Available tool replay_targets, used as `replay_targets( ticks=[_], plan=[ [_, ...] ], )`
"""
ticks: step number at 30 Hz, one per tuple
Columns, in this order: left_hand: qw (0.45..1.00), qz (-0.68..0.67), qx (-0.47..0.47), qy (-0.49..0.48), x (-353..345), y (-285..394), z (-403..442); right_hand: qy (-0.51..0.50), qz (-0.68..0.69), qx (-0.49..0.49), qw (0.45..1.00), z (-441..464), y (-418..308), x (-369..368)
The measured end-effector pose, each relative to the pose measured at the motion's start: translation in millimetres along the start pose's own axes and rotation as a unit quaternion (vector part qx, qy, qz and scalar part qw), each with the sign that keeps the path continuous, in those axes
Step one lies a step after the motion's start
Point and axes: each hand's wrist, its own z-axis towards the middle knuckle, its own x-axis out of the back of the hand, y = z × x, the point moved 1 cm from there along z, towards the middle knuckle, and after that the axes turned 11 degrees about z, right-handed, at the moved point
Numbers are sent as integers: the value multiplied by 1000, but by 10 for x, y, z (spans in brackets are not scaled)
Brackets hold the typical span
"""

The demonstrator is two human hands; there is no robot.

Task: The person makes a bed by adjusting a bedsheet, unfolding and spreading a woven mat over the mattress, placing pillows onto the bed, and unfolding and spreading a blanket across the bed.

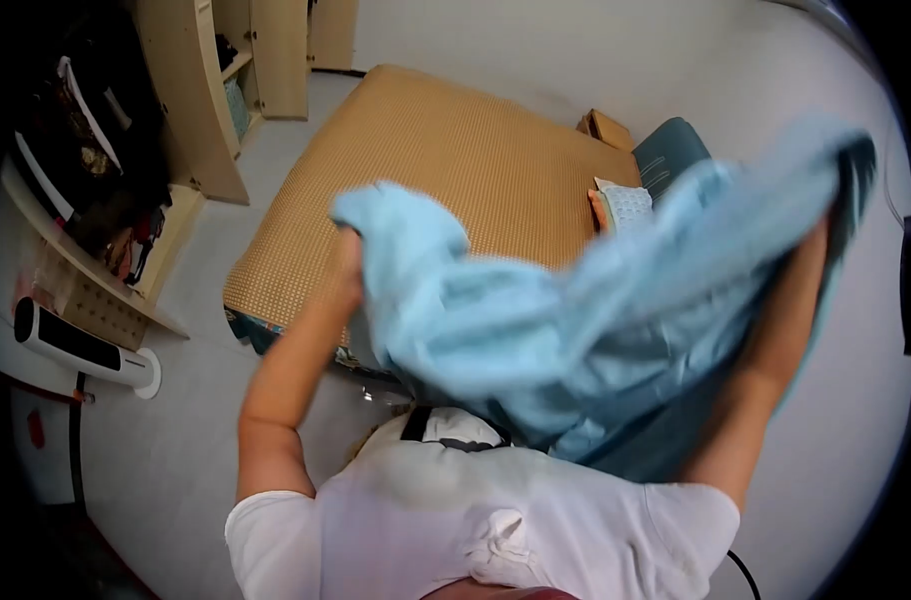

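A large light blue sheet [495, 320] hangs in loose folds between my raised arms, blurred by motion in places. At its left upper corner my left hand [350, 265] is closed on the edge, its fingers mostly covered by the fabric. My right hand [827, 225] is lifted high on the right and holds the other end, with cloth draped over it that hides the fingers. Beyond the sheet lies a bed with a tan woven mat [425, 150], partly covered from view by the cloth.
A patterned pillow [625, 203] and a teal cushion [672, 150] lie at the bed's right end, near a brown box [608, 130]. Open wardrobes [190, 90] stand on the left. A white tower fan [90, 350] leans into view at lower left. White wall [825, 440] on the right.
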Motion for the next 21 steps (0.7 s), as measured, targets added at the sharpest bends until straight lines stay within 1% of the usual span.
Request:
replay_targets(
  ticks=[1,3,4,6,8,9,10,11,12,13,14,15,16,17,18,19,20,21],
  plan=[
    [992,-29,31,119,-94,392,183,-73,14,-8,997,468,199,-836],
    [968,-1,-107,228,426,677,880,-199,48,-43,978,1075,597,-2503],
    [949,51,-88,299,182,1068,906,-247,64,-69,964,1203,812,-3246],
    [937,43,-192,287,1261,1201,1593,-336,74,-131,930,1133,1309,-4510],
    [925,127,-186,307,1871,1067,1778,-420,40,-176,889,764,1912,-5351],
    [915,168,-183,317,2165,1005,1870,-452,-67,-182,871,169,1925,-5338],
    [902,253,-115,330,2148,866,1750,-532,-53,-27,844,371,3123,-5480],
    [881,343,-54,322,2304,732,1631,-509,-21,-59,859,-44,3538,-5443],
    [851,427,8,306,2510,536,1514,-556,-104,-60,823,-382,3924,-5312],
    [845,440,102,286,2744,343,1386,-608,-121,-76,781,-706,4400,-5146],
    [838,422,152,311,3170,5,1297,-612,-150,-162,760,-1034,4926,-4938],
    [834,377,216,339,3532,-364,1129,-613,-264,-110,736,-1407,5104,-4624],
    [828,342,286,341,3878,-722,946,-627,-343,-115,690,-1659,5636,-4237],
    [835,281,291,372,4250,-1188,681,-637,-369,-130,664,-1942,6122,-3756],
    [808,247,370,386,4252,-1333,503,-634,-344,-227,654,-2158,6231,-3396],
    [801,255,370,396,4571,-1738,180,-571,-406,-271,660,-2445,6276,-2975],
    [793,262,370,407,4864,-2117,-122,-541,-416,-297,668,-2718,6518,-2474],
    [785,269,371,417,5123,-2462,-396,-505,-449,-314,667,-2955,6505,-2145]
  ],
)
